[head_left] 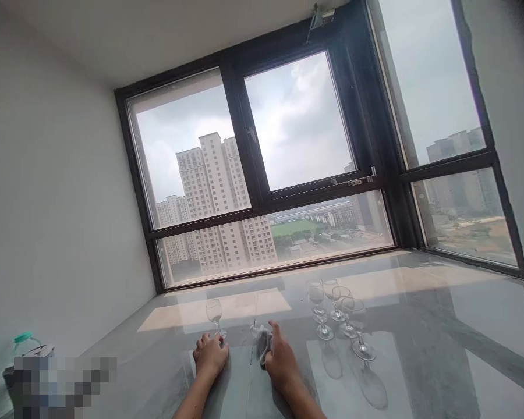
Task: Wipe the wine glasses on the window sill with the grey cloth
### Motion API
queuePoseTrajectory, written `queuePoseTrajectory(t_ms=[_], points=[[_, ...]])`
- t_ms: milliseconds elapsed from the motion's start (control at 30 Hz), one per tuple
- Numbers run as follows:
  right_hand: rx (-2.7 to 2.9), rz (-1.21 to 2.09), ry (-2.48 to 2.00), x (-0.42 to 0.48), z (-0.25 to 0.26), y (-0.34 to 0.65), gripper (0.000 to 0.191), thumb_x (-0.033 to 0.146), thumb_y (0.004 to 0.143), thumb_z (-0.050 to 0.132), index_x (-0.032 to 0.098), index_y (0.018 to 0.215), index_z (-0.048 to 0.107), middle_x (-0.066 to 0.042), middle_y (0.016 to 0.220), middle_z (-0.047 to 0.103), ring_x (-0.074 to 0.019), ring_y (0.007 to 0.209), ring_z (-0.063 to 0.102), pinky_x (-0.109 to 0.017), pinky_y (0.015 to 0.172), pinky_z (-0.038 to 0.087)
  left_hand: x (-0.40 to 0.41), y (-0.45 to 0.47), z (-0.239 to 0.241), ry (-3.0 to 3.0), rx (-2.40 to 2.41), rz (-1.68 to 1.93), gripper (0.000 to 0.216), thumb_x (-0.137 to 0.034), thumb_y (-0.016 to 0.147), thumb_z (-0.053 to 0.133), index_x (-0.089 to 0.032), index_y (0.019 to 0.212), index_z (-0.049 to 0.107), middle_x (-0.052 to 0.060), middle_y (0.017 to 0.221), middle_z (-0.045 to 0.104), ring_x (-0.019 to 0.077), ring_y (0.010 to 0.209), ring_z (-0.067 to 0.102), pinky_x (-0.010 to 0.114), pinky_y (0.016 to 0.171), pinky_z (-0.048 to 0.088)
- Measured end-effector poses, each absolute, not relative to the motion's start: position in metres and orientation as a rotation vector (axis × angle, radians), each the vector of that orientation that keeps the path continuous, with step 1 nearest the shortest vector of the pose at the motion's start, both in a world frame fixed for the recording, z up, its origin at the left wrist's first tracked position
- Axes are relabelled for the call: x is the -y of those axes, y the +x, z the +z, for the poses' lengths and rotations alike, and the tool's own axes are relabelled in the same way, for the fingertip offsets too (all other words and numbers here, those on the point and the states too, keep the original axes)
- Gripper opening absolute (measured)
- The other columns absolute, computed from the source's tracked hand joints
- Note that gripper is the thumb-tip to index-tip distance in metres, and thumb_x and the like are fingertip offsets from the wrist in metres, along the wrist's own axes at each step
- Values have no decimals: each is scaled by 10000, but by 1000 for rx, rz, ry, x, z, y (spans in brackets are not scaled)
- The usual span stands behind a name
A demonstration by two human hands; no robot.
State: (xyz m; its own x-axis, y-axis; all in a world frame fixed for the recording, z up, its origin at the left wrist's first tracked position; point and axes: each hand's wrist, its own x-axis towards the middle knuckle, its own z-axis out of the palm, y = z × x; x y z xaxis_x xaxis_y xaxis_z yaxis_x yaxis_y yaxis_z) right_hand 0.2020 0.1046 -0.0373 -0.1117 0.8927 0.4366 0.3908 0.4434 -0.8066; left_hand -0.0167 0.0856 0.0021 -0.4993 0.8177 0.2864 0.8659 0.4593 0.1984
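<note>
A clear stemmed wine glass [213, 311] stands on the grey tiled ledge in front of me, slightly tilted in the view. My left hand [210, 356] is at its foot, with the fingers curled and closed by the base; the fingers partly hide the exact contact. My right hand [282, 358] is closed on a crumpled pale grey cloth [262, 342], with the index finger pointing forward. Beyond it to the right, several more wine glasses [358, 317] stand upright in a cluster, untouched by either hand.
The glossy ledge [248, 384] runs up to a dark-framed window [244, 215]. A white wall [70, 174] rises on the left. At the lower left is a clear bottle with a green cap [23, 337], beside a pixelated patch. Sunlight and glass shadows fall across the tiles.
</note>
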Motion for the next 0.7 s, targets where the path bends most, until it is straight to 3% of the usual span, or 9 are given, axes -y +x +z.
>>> queuePoseTrajectory(t_ms=[167, 367, 433, 533, 600, 700], points=[[1680, 642, -1093, -105, -38, 200, 812, -14, 617, 399, 87, 1423, 395, -143, 1398, 525, -213, 1313, 468, -321, 1090, 347, -107, -33, 4, -1622, 2601, -452, 399, -346, 823, 544, -287, 1203, 649, 92, 1477, 438, 309, 1349, 406, 464, 1061, 348], [1680, 646, -1099, -106, -38, 200, 807, -8, 599, 405, 88, 1401, 400, -150, 1378, 535, -222, 1280, 498, -328, 1071, 364, -116, -31, 2, -1738, 2595, -547, 500, -236, 838, 526, -205, 1336, 537, 110, 1432, 501, 241, 1264, 518, 369, 1013, 402], [1654, 651, -1080, -107, -38, 200, 800, -2, 596, 403, 108, 1389, 403, -142, 1349, 557, -218, 1248, 524, -330, 1046, 388, -109, -23, 1, -1809, 2511, -609, 408, -247, 854, 519, -195, 1251, 601, 111, 1352, 568, 215, 1173, 580, 324, 970, 412], [1595, 652, -1044, -109, -39, 201, 762, 21, 605, 408, 137, 1358, 417, -131, 1264, 601, -218, 1192, 559, -333, 993, 430, -90, -3, 2, -1845, 2347, -695, 263, -355, 894, 487, -203, 955, 693, 72, 1064, 688, 198, 983, 638, 293, 859, 423], [1539, 625, -1024, -109, -38, 202, 719, 47, 614, 424, 144, 1326, 436, -132, 1223, 604, -225, 1165, 571, -335, 966, 446, -77, 14, 1, -1786, 2249, -732, 253, -366, 895, 482, -204, 813, 657, 55, 909, 686, 202, 898, 633, 283, 768, 413], [1415, 571, -1013, -108, -34, 206, 629, 112, 640, 464, 161, 1267, 466, -125, 1164, 597, -236, 1105, 595, -343, 929, 463, -62, 37, -2, -1765, 2114, -769, 184, -271, 893, 462, -203, 798, 604, 46, 871, 656, 201, 866, 609, 276, 721, 395]])
